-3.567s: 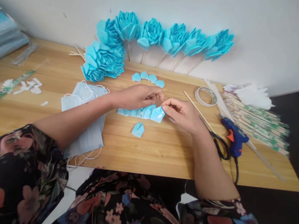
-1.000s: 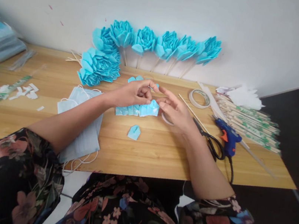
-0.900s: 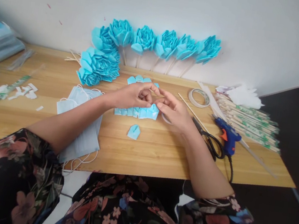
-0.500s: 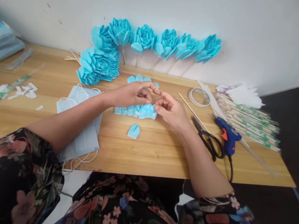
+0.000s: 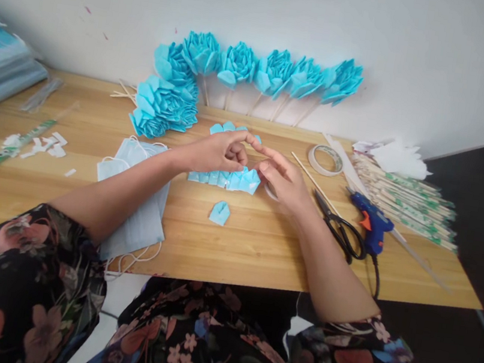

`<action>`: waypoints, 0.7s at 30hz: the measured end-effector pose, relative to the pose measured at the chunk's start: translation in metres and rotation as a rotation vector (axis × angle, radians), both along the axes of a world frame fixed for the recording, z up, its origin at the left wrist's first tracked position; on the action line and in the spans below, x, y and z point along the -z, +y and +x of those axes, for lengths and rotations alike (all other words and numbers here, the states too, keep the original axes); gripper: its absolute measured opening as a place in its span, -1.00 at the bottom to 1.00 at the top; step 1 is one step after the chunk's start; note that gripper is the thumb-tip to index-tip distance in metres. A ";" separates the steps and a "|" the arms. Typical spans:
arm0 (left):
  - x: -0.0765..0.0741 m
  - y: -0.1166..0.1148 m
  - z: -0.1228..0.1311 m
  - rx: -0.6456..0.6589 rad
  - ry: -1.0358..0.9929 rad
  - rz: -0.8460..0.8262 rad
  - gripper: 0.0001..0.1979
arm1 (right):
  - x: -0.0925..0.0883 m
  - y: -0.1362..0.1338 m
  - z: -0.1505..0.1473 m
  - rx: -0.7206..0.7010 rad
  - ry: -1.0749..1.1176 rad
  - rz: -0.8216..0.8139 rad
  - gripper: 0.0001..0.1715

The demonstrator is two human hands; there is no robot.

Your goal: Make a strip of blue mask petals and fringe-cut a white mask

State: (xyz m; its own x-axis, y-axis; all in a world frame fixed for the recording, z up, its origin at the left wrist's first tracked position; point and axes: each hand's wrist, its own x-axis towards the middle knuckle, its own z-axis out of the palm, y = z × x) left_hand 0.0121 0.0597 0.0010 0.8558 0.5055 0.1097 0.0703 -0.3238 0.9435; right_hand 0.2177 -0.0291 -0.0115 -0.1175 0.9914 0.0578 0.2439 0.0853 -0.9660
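My left hand (image 5: 224, 151) is above the table with its fingers curled and its index finger stretched to the right. Its fingertip meets that of my right hand (image 5: 286, 179), whose fingers are bent together. Anything pinched between the fingertips is too small to make out. A white curved edge (image 5: 270, 192) shows under my right palm; its kind is unclear. Below my hands lies a row of folded light-blue petals (image 5: 224, 179), partly covered. More rounded blue petals (image 5: 229, 126) lie behind. A single folded petal (image 5: 219, 213) rests nearer to me.
Blue flowers on sticks (image 5: 237, 64) lean on the wall, with others heaped (image 5: 164, 108) at left. Face masks (image 5: 139, 215) lie left. Scissors (image 5: 339, 226), a blue glue gun (image 5: 370, 220), a tape roll (image 5: 326, 160) and wrapped chopsticks (image 5: 407, 197) are at right.
My right thumb has lifted off the right end of the petal row and drawn back toward my fingers. The whole view has shifted slightly.
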 end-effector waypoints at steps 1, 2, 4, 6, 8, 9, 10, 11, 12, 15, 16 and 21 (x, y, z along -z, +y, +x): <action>0.000 -0.001 0.000 0.001 0.002 -0.002 -0.53 | 0.000 0.000 0.000 -0.003 0.006 -0.002 -0.35; 0.000 -0.001 0.001 0.000 0.004 -0.004 -0.54 | 0.001 0.000 -0.001 -0.010 0.012 -0.005 -0.33; 0.000 -0.003 0.003 -0.010 -0.007 -0.011 -0.54 | 0.004 0.001 -0.002 -0.033 0.008 -0.007 -0.31; 0.000 -0.004 0.004 -0.027 -0.036 -0.027 -0.54 | 0.006 0.002 -0.004 -0.049 -0.012 0.004 -0.31; 0.000 -0.005 0.005 -0.052 -0.074 -0.044 -0.55 | 0.007 0.003 -0.005 -0.055 -0.026 0.013 -0.32; 0.000 -0.005 0.005 -0.070 -0.093 -0.051 -0.56 | 0.008 0.003 -0.005 -0.052 -0.028 0.015 -0.33; -0.001 -0.004 0.005 -0.093 -0.109 -0.054 -0.58 | 0.007 0.003 -0.005 -0.044 -0.030 0.018 -0.33; -0.001 -0.004 0.004 -0.125 -0.124 -0.055 -0.59 | 0.007 0.003 -0.004 -0.033 -0.033 0.019 -0.34; -0.002 -0.003 0.004 -0.162 -0.139 -0.051 -0.60 | 0.007 0.003 -0.004 -0.021 -0.039 0.021 -0.34; -0.007 -0.001 0.002 -0.284 -0.190 -0.017 -0.66 | 0.008 0.002 -0.003 0.006 -0.067 0.037 -0.34; -0.009 0.000 0.001 -0.322 -0.207 0.001 -0.69 | 0.008 0.002 -0.003 0.011 -0.083 0.047 -0.34; -0.035 0.000 -0.005 -0.428 -0.244 0.076 -0.89 | 0.009 0.001 -0.007 0.077 -0.325 0.171 -0.48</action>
